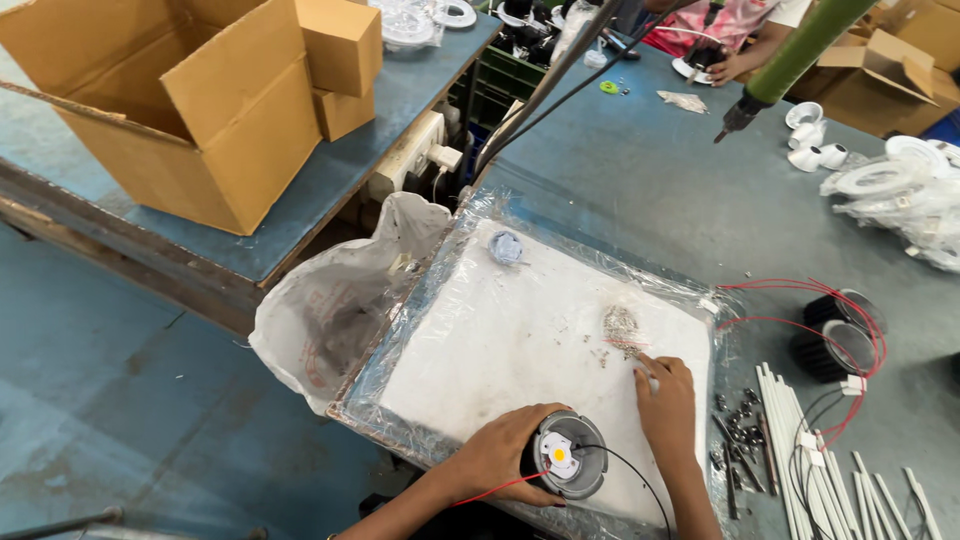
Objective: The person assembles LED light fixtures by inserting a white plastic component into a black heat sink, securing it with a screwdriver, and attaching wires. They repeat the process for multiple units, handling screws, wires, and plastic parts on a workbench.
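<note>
Holding a round lamp housing over the plastic-covered white work pad [520,330].

My left hand [497,455] wraps around the dark lamp housing [568,455] at the pad's near edge, its yellow chip facing up; my right hand [665,400], fingers curled, pinches among small screws [622,325] just beyond it.

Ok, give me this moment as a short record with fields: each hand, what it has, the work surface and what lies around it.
left hand: grips a round lamp housing, its yellow LED facing up
right hand: fingertips down at a pile of small screws on the pad
pad: white, wrapped in clear film
right of pad: black heat sinks with red wires, white tubes, dark screws
left of pad: plastic bag, open cardboard box
overhead: hanging screwdriver
</note>
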The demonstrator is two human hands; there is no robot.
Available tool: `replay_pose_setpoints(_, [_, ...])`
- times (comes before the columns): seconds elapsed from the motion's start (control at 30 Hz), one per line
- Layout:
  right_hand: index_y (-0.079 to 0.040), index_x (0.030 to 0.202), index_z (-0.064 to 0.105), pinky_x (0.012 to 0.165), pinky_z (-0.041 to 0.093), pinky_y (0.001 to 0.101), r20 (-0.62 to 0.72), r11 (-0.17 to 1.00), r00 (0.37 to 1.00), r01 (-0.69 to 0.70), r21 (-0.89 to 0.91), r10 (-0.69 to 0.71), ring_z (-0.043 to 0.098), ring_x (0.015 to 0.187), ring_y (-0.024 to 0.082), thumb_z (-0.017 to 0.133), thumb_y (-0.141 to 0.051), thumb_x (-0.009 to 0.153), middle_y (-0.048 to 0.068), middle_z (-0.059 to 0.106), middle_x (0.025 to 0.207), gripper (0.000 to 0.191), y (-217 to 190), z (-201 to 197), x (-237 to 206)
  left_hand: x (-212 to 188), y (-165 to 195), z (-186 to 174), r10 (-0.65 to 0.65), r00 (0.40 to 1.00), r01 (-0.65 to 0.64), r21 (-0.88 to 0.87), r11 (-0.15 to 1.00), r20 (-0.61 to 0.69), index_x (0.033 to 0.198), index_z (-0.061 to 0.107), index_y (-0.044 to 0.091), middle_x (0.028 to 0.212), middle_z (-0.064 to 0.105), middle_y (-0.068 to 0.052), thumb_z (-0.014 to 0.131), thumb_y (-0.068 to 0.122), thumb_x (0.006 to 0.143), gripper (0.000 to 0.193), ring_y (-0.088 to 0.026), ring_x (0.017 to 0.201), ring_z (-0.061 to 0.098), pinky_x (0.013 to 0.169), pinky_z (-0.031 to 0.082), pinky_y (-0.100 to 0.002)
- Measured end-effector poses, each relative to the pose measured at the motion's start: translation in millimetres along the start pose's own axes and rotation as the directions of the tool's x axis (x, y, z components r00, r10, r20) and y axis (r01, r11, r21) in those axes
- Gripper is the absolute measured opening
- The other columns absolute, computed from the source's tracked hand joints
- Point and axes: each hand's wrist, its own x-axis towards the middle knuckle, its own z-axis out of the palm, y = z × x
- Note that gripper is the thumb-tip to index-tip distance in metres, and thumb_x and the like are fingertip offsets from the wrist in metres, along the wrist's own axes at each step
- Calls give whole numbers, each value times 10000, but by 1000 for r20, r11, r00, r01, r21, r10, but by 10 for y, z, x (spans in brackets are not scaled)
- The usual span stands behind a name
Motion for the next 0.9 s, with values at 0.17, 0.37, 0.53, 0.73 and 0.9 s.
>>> replay_pose_setpoints(0.17, [-54, 1113, 753, 889, 487, 418, 47, 1000, 999, 5, 2, -5, 612, 1001, 308, 688, -176, 921, 126, 662, 1020, 237, -219, -143, 54, 8, 69, -12, -10, 1000, 10, -4, 1000, -1, 1498, 449, 83, 1432, 605, -138, 898, 446, 691, 993, -348, 1316, 602, 1122, 465, -433])
replay_pose_setpoints(0.37, [-80, 1013, 753, 788, 518, 397, 70, 997, 994, -78, -18, 79, 649, 896, 248, 699, -178, 899, 63, 672, 952, 159, -390, -198, 135, 31, 112, -20, -55, 998, 55, -15, 998, 21, 1496, 444, 80, 1426, 601, -140, 896, 468, 677, 1013, -348, 1313, 593, 1106, 461, -434])
replay_pose_setpoints(0.53, [-73, 967, 735, 738, 527, 391, 86, 994, 990, -109, 0, 108, 666, 816, 234, 708, -159, 885, 63, 680, 899, 121, -339, -171, 170, 24, 90, -8, -84, 996, 85, -21, 996, 35, 1511, 439, 87, 1418, 604, -139, 894, 497, 687, 1027, -343, 1324, 590, 1108, 458, -436])
replay_pose_setpoints(0.73, [-41, 1006, 714, 718, 571, 325, 92, 959, 990, -127, 254, 107, 724, 772, 190, 695, -77, 858, 91, 742, 919, 153, -205, -198, 223, 33, 40, 8, -81, 996, 81, -6, 997, 38, 1531, 405, 85, 1448, 577, -161, 909, 480, 675, 1068, -366, 1338, 564, 1118, 434, -456])
replay_pose_setpoints(0.9, [-29, 1039, 707, 720, 594, 288, 204, 906, 957, -268, 329, 209, 731, 812, 136, 712, -86, 869, 71, 758, 900, 180, -252, -381, 199, 49, 18, 15, -91, 995, 91, -5, 996, 36, 1524, 414, 97, 1440, 591, -154, 903, 481, 669, 1057, -359, 1332, 570, 1108, 446, -446])
